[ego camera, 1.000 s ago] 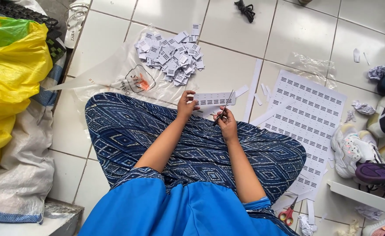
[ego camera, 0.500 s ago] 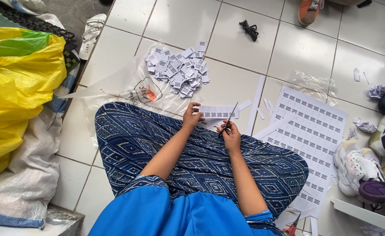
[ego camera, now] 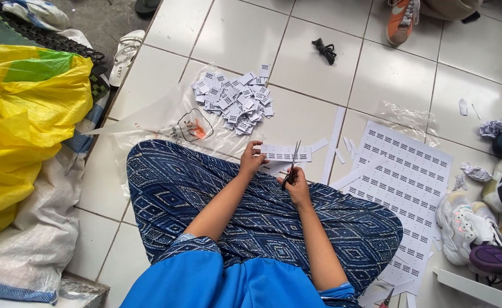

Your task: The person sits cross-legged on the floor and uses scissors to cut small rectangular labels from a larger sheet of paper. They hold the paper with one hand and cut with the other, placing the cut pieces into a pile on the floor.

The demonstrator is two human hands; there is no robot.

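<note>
- Fingers of my left hand (ego camera: pixel 251 161) pinch the label strip (ego camera: pixel 286 153) by its left end.
- Scissors (ego camera: pixel 291 165), blades slightly parted across the strip, sit gripped in my right hand (ego camera: pixel 298 191).
- Cut labels (ego camera: pixel 233 98) are piled on the floor beyond my fingers.

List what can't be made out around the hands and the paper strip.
- Print on the paper strip: head view, too small.
- Scissors handles: hidden inside the right hand.
- Left hand fingertips: behind the strip.
- Second scissors: cut off by the bottom edge.
</note>
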